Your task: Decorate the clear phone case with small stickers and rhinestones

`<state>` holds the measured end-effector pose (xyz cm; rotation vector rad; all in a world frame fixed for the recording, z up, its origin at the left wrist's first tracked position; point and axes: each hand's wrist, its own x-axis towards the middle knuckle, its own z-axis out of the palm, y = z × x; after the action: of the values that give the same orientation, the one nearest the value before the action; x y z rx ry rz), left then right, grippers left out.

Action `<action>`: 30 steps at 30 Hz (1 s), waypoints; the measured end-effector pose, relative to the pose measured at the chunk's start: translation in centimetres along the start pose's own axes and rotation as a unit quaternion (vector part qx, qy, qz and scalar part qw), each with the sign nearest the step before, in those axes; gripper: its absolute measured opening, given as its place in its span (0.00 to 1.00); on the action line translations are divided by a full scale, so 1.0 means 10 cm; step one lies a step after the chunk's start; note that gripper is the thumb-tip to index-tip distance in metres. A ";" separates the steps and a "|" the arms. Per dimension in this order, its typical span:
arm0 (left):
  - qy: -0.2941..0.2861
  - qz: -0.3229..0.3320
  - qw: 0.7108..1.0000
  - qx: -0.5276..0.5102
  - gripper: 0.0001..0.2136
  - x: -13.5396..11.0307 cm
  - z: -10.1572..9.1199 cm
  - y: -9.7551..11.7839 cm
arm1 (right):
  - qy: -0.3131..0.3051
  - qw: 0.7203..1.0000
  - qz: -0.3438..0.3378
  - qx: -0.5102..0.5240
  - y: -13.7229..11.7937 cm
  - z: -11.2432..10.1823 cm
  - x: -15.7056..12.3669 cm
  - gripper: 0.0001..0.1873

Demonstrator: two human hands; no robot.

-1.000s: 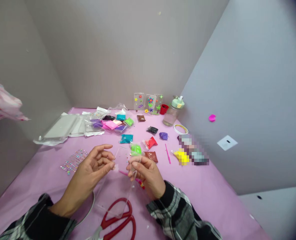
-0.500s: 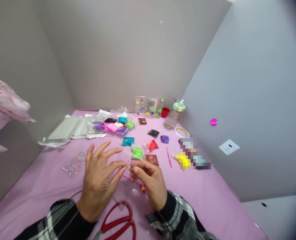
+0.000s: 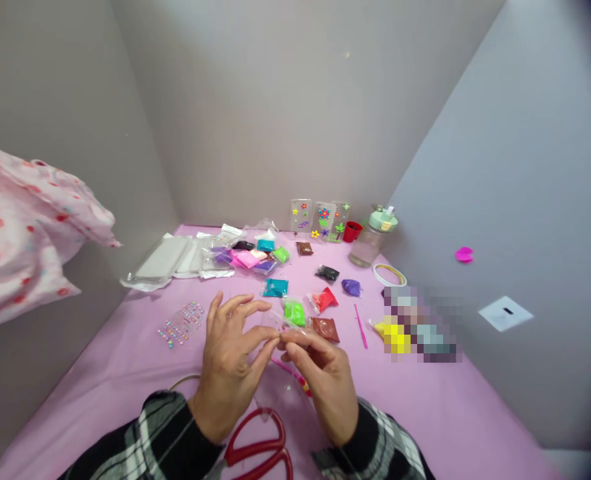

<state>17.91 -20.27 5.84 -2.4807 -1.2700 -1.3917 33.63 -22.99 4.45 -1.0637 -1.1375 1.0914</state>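
Observation:
My left hand (image 3: 232,367) pinches with thumb and index finger, its other fingers spread upward. Facing it, my right hand (image 3: 328,383) has thumb and forefinger closed together, and the fingertips of both hands meet. What lies in either pinch is too small or hidden to make out. Below and between the hands are a clear plastic piece, partly covered, a pink stick (image 3: 284,367) and a small red-and-yellow flower (image 3: 305,385). Red-handled scissors (image 3: 255,449) lie nearest to me, under the wrists. Just beyond the fingertips sits a bright green clay packet (image 3: 294,312).
Clay packets in several colours lie beyond, including a red one (image 3: 325,300) and a brown one (image 3: 325,329). Rhinestones (image 3: 180,323) and clear cases (image 3: 158,259) are at left. Decorated cases (image 3: 324,221), a bottle (image 3: 368,245) and a tape roll (image 3: 389,275) stand or lie behind.
My view has shifted, so the whole table sits further right in the picture. The small gap between my two hands' fingertips has closed.

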 end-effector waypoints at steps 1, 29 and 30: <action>0.003 -0.003 1.000 0.004 0.08 0.00 0.00 0.02 | 0.003 1.000 -0.003 -0.003 -0.01 0.01 0.00 0.07; -0.192 -0.059 0.969 0.141 0.07 -0.15 -0.24 -1.81 | 0.008 0.985 0.110 0.133 0.09 -0.10 0.09 0.11; -0.194 -0.055 0.969 0.143 0.06 -0.14 -0.24 -1.81 | 0.007 0.985 0.109 0.134 0.09 -0.10 0.09 0.11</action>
<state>3.90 -9.97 0.04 -2.5824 -1.5648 -0.6830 34.58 -22.04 3.55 -0.9962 -0.8475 1.3651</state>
